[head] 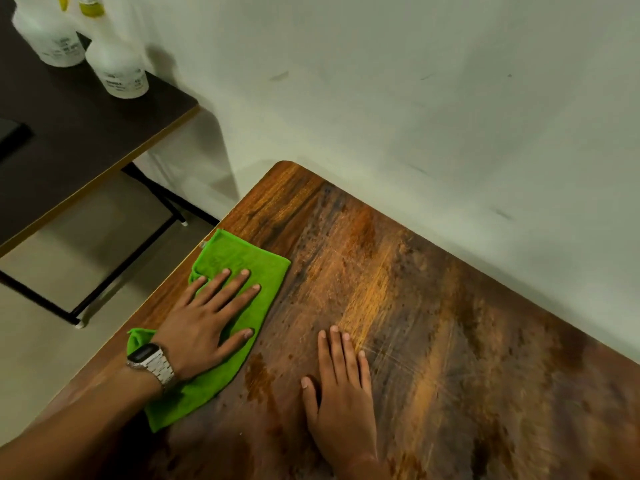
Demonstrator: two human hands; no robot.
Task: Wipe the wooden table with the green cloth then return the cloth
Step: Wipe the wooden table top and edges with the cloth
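Left hand lies flat with straight, spread fingers and presses on the green cloth. That cloth lies on the wooden worktop, at the worktop's left edge, close to its far corner. Right hand rests flat on the bare worktop just beside the cloth, fingers straight, holding nothing. Two white bottles stand on a dark table away from the worktop's left edge.
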